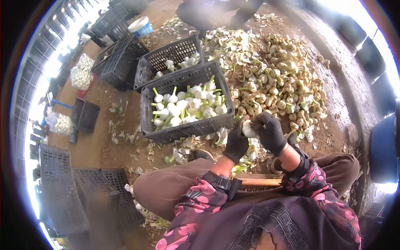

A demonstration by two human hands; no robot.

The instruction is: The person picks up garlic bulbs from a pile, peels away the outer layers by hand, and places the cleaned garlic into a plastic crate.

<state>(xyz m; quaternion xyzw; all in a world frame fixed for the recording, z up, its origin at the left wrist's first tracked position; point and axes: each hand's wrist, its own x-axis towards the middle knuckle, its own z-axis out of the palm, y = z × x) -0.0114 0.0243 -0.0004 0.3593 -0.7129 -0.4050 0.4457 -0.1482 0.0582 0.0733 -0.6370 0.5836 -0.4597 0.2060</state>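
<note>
Both my hands wear dark gloves and meet in front of my crossed legs. In my left hand (237, 142) is a pale garlic bulb (248, 129), with the fingers closed around it. My right hand (271, 134) has its fingers bent against the bulb's other side. Just left of my hands stands a black crate (187, 127) holding many peeled white bulbs with green stems. Beyond my hands lies a large heap of unpeeled garlic (287, 79) on the ground.
A second black crate (166, 54) with a few bulbs stands behind the first. Stacked crates (121, 66), a white-and-blue bucket (141, 27) and filled bags (82, 73) are farther left. At the top another person (196, 16) sits partly in view. A blue barrel (382, 150) stands right.
</note>
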